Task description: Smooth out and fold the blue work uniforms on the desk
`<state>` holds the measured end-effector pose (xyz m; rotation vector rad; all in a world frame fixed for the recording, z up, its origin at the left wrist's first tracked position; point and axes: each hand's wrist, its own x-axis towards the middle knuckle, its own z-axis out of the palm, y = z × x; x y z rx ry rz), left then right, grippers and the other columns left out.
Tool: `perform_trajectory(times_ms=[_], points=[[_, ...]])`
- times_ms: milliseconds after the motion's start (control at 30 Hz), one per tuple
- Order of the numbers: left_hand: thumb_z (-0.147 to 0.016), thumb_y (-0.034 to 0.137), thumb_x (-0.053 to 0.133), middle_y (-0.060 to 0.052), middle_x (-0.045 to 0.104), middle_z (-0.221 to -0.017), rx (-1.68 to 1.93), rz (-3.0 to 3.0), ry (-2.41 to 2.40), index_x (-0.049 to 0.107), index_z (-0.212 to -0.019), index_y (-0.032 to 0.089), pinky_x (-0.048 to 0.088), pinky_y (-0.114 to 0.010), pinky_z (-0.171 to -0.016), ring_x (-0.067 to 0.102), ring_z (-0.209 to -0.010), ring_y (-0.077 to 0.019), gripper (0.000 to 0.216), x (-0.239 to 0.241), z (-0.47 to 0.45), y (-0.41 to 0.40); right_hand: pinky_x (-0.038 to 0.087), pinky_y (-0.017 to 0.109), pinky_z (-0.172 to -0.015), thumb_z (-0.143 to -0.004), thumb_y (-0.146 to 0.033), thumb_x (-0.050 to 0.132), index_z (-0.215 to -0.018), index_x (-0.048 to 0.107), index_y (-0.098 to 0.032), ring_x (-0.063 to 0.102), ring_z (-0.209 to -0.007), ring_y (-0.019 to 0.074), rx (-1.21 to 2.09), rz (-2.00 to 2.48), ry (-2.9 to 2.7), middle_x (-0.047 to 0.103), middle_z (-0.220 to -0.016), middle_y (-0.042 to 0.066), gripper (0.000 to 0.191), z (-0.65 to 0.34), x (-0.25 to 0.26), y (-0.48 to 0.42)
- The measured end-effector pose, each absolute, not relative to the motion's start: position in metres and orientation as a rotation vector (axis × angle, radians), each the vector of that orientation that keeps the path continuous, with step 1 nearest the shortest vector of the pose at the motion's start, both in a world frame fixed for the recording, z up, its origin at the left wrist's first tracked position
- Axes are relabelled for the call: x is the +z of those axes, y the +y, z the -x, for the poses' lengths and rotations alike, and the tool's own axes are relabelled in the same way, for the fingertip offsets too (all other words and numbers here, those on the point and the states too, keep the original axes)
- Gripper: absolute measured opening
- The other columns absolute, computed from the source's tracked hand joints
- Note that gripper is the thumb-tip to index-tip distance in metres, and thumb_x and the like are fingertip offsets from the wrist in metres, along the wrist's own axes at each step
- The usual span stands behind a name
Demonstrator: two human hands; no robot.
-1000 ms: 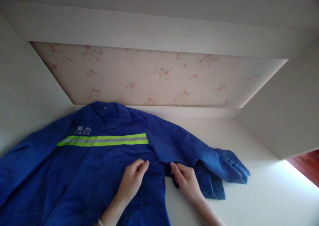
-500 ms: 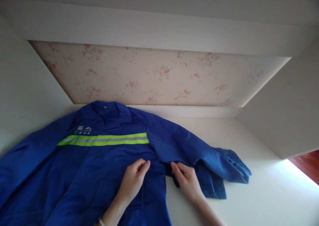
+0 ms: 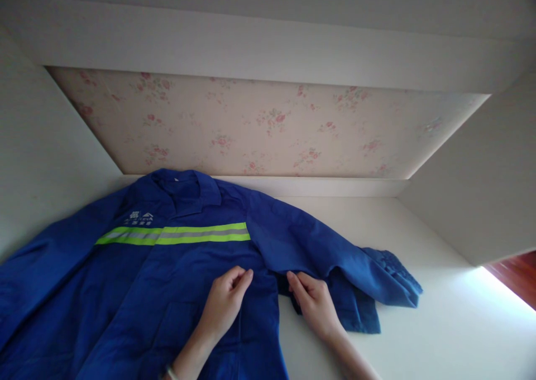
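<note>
Blue cloth is filling the lower left of the view: a work jacket [image 3: 138, 290] with a yellow-green reflective stripe [image 3: 176, 235] is lying spread, collar away from the person, on a white surface [image 3: 439, 324] set into a white alcove with flowered wallpaper [image 3: 259, 129] at the back. The left hand [image 3: 224, 302] is resting on the jacket's body near its right side edge, fingers curled and thumb meeting fingertips, seemingly pinching a small fold of cloth. The right hand [image 3: 316, 304] is lying narrow and mostly flat just beside it, fingertips tucked at the underside of the sleeve [image 3: 326, 257], which is trailing off to the right with its cuff bunched. Since only a little cloth is sitting between the left fingers, it could slip out under any tug, and the loose sleeve, already rumpled, could drag or crease further if the body is shifted without it.
</note>
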<state>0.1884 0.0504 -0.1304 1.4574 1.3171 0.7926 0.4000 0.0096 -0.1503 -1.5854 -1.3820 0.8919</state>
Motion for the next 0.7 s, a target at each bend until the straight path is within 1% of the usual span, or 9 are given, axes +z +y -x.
perform_trajectory(times_ms=[367, 700], points=[[-0.088, 0.055, 0.052, 0.005, 0.039, -0.060, 0.800, -1.466, 1.314, 0.049, -0.064, 0.021, 0.028, -0.025, -0.056, 0.037, -0.059, -0.0132, 0.042, -0.1320, -0.1891, 0.0507, 0.027, 0.023, -0.044, -0.093, -0.056, 0.047, -0.062, 0.054, -0.019, 0.037, -0.047, 0.0104, 0.881, 1.571, -1.384, 0.045, -0.050, -0.003, 0.049, -0.4001, -0.1503, 0.0081], [-0.088, 0.055, 0.051, 0.005, 0.039, -0.060, 0.798, -1.481, 1.317, 0.049, -0.064, 0.021, 0.028, -0.025, -0.057, 0.038, -0.059, -0.0133, 0.041, -0.1305, -0.1900, 0.0516, 0.025, 0.024, -0.042, -0.094, -0.054, 0.047, -0.062, 0.053, -0.019, 0.034, -0.047, 0.0096, 0.880, 1.547, -1.392, 0.042, -0.051, -0.004, 0.048, -0.4000, -0.1516, 0.0089]])
